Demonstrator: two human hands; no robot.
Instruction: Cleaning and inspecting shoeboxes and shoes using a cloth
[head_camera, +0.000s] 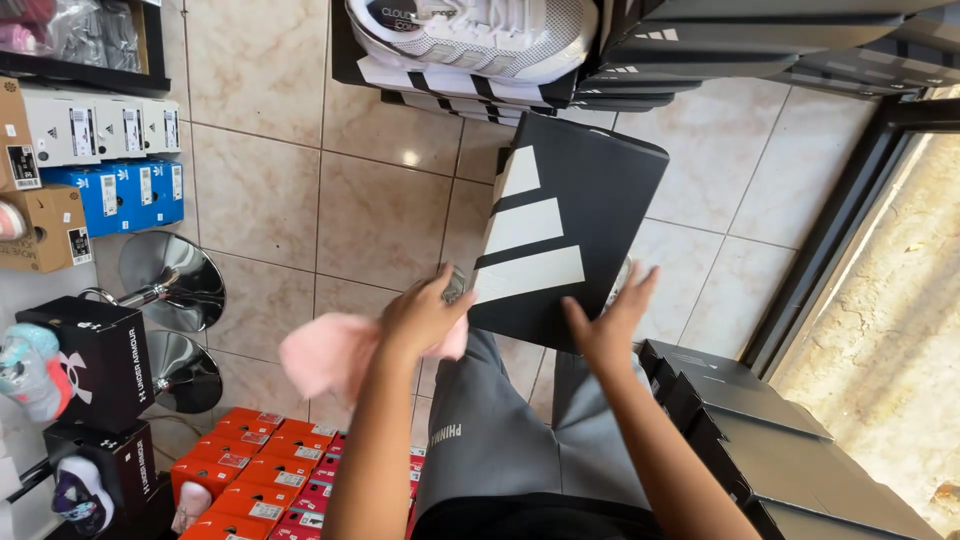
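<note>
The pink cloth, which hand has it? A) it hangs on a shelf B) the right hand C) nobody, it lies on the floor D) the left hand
D: the left hand grips the pink cloth at the edge of the black box, while the right hand steadies the box's lower side.

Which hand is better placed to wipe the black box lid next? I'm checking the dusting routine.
Probably the left hand: it holds the pink cloth at the black box's edge. The right hand lies flat on the lid, bracing it, with no cloth.
</note>
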